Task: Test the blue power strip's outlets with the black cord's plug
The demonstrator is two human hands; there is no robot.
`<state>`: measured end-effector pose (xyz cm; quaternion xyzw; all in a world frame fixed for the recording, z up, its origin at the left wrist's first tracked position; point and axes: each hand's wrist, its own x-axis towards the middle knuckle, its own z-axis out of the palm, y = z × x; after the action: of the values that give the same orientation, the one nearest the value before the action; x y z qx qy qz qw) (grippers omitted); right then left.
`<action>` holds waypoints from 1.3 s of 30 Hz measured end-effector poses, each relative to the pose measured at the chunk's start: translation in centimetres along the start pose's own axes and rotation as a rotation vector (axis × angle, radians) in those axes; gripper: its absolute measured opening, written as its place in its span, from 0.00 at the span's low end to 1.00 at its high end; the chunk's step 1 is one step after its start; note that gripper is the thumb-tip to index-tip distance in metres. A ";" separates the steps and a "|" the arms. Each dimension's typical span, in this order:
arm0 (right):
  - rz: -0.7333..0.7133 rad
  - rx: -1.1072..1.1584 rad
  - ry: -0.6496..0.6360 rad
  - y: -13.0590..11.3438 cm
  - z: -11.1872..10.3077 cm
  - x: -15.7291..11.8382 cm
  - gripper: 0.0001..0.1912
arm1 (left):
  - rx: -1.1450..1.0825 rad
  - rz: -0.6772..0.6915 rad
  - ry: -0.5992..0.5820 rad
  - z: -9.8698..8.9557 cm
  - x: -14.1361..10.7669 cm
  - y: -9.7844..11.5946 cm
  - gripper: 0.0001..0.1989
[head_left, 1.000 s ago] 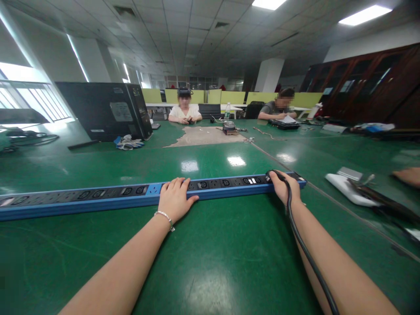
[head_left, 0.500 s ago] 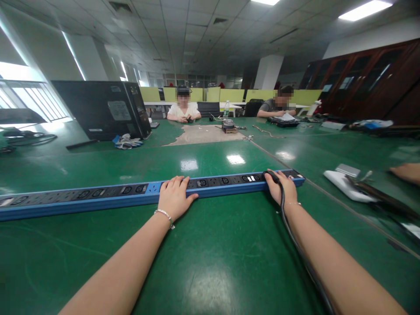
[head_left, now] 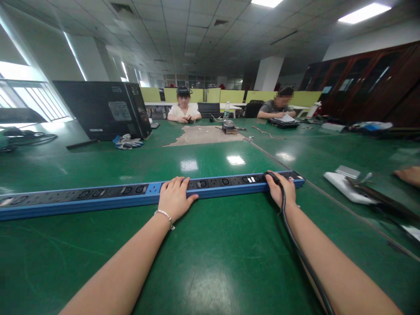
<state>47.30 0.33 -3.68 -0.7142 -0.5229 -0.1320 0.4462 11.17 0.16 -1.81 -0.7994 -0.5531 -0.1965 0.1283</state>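
A long blue power strip [head_left: 108, 204] with a black socket face lies across the green table in front of me, running off to the left edge of the view. My left hand [head_left: 173, 199] grips it near the middle, fingers over the top and thumb along its near side. Towards the right end, my right hand [head_left: 282, 190] is closed around a black plug [head_left: 269, 176] at one of the sockets. How far the plug sits in is hidden by my fingers. From it a thick black cable [head_left: 300, 249] runs down beside my right forearm.
A black computer case [head_left: 101, 109] stands at the back left, with gloves [head_left: 127, 141] by it. On the right lie a white device [head_left: 348, 186] and dark parts, near another person's hand [head_left: 409, 175]. Two people sit at the far side, near a bottle [head_left: 226, 109].
My right wrist has shifted very slightly, while the plug and power strip stay in place. The other person's hand at the right edge has moved a little further right.
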 end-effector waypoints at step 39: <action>-0.400 -0.093 -0.234 -10.3 0.3 -3.3 0.17 | -0.012 -0.010 -0.002 -0.2 0.0 0.2 0.29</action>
<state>36.88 -0.91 -0.88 -0.6265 -0.6956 -0.1580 0.3142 11.30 0.01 -1.67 -0.7974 -0.5563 -0.1994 0.1220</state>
